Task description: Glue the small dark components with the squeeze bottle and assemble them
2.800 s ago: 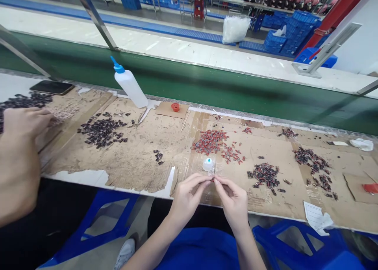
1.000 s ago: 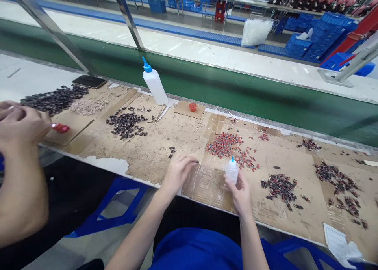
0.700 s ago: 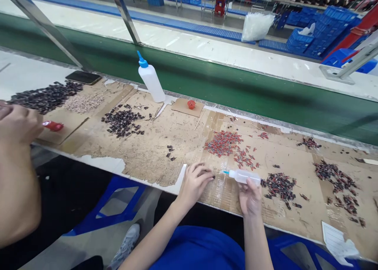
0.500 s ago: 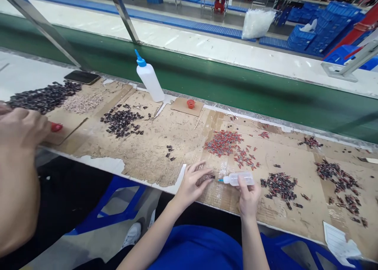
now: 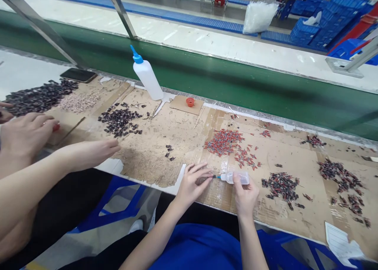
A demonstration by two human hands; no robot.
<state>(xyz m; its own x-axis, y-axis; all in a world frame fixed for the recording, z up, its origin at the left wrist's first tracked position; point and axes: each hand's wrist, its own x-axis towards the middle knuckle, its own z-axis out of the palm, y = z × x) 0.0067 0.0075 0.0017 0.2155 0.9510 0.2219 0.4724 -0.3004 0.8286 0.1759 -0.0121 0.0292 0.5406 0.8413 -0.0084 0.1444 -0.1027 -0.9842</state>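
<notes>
My right hand (image 5: pixel 244 192) grips a small clear squeeze bottle (image 5: pixel 238 177) with a blue tip, held on its side and pointing left. Its tip meets a tiny dark part pinched between thumb and forefinger of my left hand (image 5: pixel 192 182), whose other fingers are spread. Both hands rest near the front edge of the cardboard-covered bench (image 5: pixel 153 151). A pile of red parts (image 5: pixel 223 141) lies just beyond them, and a dark pile (image 5: pixel 281 184) lies to the right.
A co-worker's hands (image 5: pixel 26 134) and forearm (image 5: pixel 59 163) work at the left. A large white bottle (image 5: pixel 146 76) with a blue nozzle stands at the back, an orange cap (image 5: pixel 190 101) beside it. A phone (image 5: pixel 78 75), more dark piles (image 5: pixel 119 121) and a green conveyor (image 5: pixel 236 84) are behind.
My right hand picked up the small bottle, tipped it sideways and brought its tip to the part in my left hand. The co-worker's second arm has reached in at the left.
</notes>
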